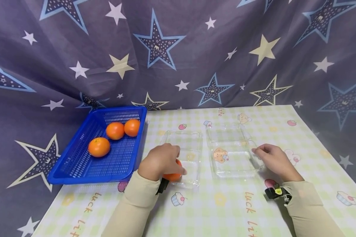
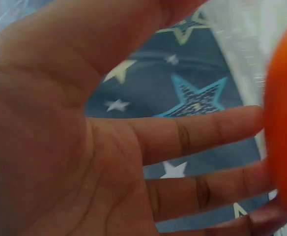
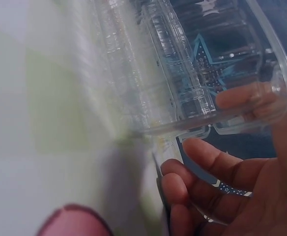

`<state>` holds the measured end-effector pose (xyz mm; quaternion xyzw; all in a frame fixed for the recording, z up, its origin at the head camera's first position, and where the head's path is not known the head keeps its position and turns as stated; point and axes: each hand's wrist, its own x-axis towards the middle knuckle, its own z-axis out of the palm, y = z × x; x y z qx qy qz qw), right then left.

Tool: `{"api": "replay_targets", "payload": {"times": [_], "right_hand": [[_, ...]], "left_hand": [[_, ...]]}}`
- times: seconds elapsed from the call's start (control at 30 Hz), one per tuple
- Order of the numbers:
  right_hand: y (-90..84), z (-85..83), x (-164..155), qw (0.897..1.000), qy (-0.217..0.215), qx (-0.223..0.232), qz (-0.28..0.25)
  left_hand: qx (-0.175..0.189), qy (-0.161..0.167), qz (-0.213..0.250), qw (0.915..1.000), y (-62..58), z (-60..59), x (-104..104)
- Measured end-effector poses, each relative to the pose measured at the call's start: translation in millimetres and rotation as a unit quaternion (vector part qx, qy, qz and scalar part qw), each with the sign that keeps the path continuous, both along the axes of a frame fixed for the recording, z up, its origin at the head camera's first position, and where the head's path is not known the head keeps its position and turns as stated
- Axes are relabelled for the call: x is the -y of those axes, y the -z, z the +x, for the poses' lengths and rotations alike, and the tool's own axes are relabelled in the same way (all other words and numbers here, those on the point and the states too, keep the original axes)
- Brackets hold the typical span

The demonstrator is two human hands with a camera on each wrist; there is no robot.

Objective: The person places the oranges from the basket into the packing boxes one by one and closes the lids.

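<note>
left hand gripped orange over a clear tray; firm, round, probably rolls. right hand pinched second tray's thin flexible rim.

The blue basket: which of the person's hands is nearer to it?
Left. The left hand grips an orange just beside the blue basket; the right hand holds a clear box farther away.

Both arms wear long cream sleeves that reach to the wrists. A small black device is strapped under the left wrist. The right wrist carries a black device with a yellow mark at the sleeve's end.
</note>
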<state>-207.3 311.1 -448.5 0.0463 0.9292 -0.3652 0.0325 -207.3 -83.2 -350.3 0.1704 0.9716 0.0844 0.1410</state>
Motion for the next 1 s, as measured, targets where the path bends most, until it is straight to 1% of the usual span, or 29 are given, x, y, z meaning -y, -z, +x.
{"api": "replay_targets", "payload": {"times": [0.1,0.27,0.37,0.4,0.5,0.63,0.7,0.77,0.8,0.93,1.0], "right_hand": [[0.7,0.1,-1,1.0,0.001,0.003,-0.001],[0.5,-0.1,0,1.0,0.002,0.002,-0.001],[0.7,-0.2,1,1.0,0.005,0.005,-0.006],[0.9,-0.2,1,1.0,0.007,0.007,-0.008],[1.1,0.5,1,1.0,0.011,0.012,-0.013],[0.1,0.3,2,1.0,0.009,0.01,-0.01],[0.3,0.0,3,1.0,0.008,0.007,-0.009],[1.0,-0.3,3,1.0,0.007,0.004,-0.009],[1.5,-0.5,3,1.0,0.008,0.003,-0.009],[3.1,-1.1,3,1.0,0.01,0.006,-0.008],[3.4,-0.9,3,1.0,0.011,0.007,-0.009]], "left_hand": [[-0.011,0.013,-0.018,0.9997,6.5,3.6,3],[-0.018,0.028,-0.013,0.9994,14.6,4.9,10],[-0.036,0.03,-0.009,0.9989,19.9,2.3,12],[-0.048,0.03,-0.007,0.9984,22.0,0.5,12],[-0.099,0.027,-0.002,0.9947,29.0,-6.0,11],[-0.172,0.026,-0.006,0.9847,43.7,-15.2,10],[-0.195,0.021,-0.01,0.9805,49.4,-18.1,9],[-0.204,0.011,-0.012,0.9789,52.9,-19.8,9],[-0.202,0.004,-0.009,0.9794,53.9,-20.0,8],[-0.178,-0.033,0.013,0.9834,57.5,-18.8,5],[-0.172,-0.053,0.024,0.9833,60.7,-18.0,4]]}}
